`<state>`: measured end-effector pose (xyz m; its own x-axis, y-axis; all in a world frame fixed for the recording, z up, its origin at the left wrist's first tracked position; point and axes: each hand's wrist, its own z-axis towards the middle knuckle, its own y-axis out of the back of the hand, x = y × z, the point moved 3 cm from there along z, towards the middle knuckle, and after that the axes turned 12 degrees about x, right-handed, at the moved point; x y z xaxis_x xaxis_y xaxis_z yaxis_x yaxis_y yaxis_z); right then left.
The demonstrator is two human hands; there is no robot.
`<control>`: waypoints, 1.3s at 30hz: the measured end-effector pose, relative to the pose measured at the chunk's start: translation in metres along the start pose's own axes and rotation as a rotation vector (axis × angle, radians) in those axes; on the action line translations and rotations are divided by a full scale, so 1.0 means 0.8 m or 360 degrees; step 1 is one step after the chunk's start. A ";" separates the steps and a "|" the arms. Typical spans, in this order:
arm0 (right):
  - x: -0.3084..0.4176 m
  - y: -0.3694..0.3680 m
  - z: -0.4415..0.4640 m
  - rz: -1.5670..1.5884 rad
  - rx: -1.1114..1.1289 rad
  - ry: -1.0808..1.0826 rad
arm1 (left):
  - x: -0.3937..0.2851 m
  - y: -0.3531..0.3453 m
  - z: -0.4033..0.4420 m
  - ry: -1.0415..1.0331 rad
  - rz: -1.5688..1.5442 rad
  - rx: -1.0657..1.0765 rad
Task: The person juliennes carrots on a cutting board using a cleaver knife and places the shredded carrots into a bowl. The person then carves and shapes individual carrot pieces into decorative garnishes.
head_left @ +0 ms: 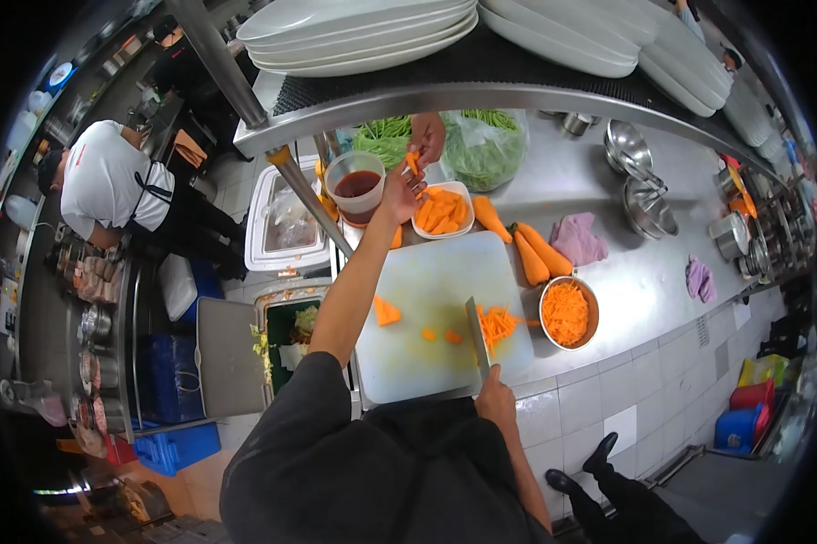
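Note:
My left hand (403,192) reaches across the counter with its fingers closed around a carrot piece (414,162). Another person's hand (429,136) touches the same piece from the far side. Below them stands a white tub (466,214) of cut carrot pieces. In my right hand (496,399) is the handle of a cleaver (477,334), its blade upright on the white cutting board (408,363). Shredded carrot (496,329) lies against the blade's right side. A carrot chunk (386,312) and small carrot bits (440,336) rest to the left.
Right of the board are a metal bowl of shredded carrot (567,314), whole carrots (541,252) and a pink cloth (579,239). A container of dark red liquid (355,186) stands beyond. Stacked plates (358,41) fill the overhead shelf (336,120). A co-worker (109,177) bends at the left.

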<state>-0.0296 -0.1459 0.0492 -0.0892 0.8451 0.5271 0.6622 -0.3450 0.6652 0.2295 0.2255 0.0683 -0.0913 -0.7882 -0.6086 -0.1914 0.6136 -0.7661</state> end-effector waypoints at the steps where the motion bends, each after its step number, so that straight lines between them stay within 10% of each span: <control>1: -0.001 -0.001 0.000 -0.0018 -0.0022 0.0014 | -0.001 -0.002 -0.004 -0.0008 0.0013 0.0041; 13: -0.010 -0.003 0.010 -0.0127 -0.0100 0.0034 | 0.076 -0.006 -0.128 -0.0090 0.1642 0.0099; 39: -0.012 -0.001 0.001 -0.0160 -0.0092 0.0172 | 0.210 -0.016 -0.337 -0.0252 0.2574 -0.0181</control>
<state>-0.0286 -0.1534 0.0428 -0.2344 0.8288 0.5080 0.6022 -0.2864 0.7452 -0.0472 0.0731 0.0315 -0.1629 0.6556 -0.7373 -0.0688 0.7379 0.6714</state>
